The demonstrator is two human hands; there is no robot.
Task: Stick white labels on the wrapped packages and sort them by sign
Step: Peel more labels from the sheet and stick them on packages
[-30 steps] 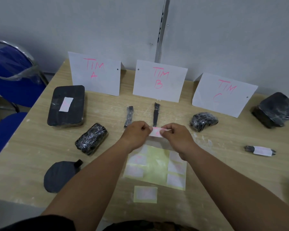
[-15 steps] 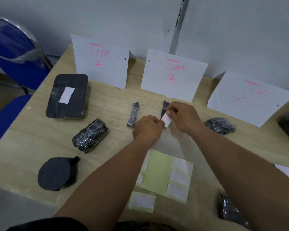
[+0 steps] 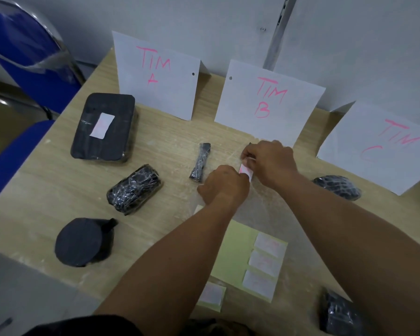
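Both hands are meeting over the middle of the wooden surface [image 3: 46, 190], just in front of the sign marked TIM B [image 3: 267, 103]. The right hand [image 3: 270, 163] is pinching the far end of a white label [image 3: 246, 172], and the left hand [image 3: 224, 184], fingers curled under, is closing its grip on the near end, so the label is showing only as a small strip between them. Whatever is lying beneath it is hidden by the hands.

A slim wrapped package [image 3: 200, 162] is lying just left of the left hand, apart from it. Further left, an oval wrapped bundle [image 3: 135, 187] is resting at a slant, and a flat rectangular package [image 3: 104, 127] is sitting near the TIM A sign [image 3: 155, 76], already carrying a stuck label [image 3: 102, 125] on top. A round black package [image 3: 83, 241] is sitting near the front left edge. Another wrapped bundle [image 3: 337, 186] is lying below the TIM C sign [image 3: 383, 146], and one more package [image 3: 337, 314] is sitting at the near right corner.

Under the forearms a yellow-green backing sheet [image 3: 238, 255] is lying flat, holding a column of unused labels [image 3: 269, 244]; a small cut piece [image 3: 211, 295] is lying just in front of it. A blue chair [image 3: 22, 57] is standing at the left.
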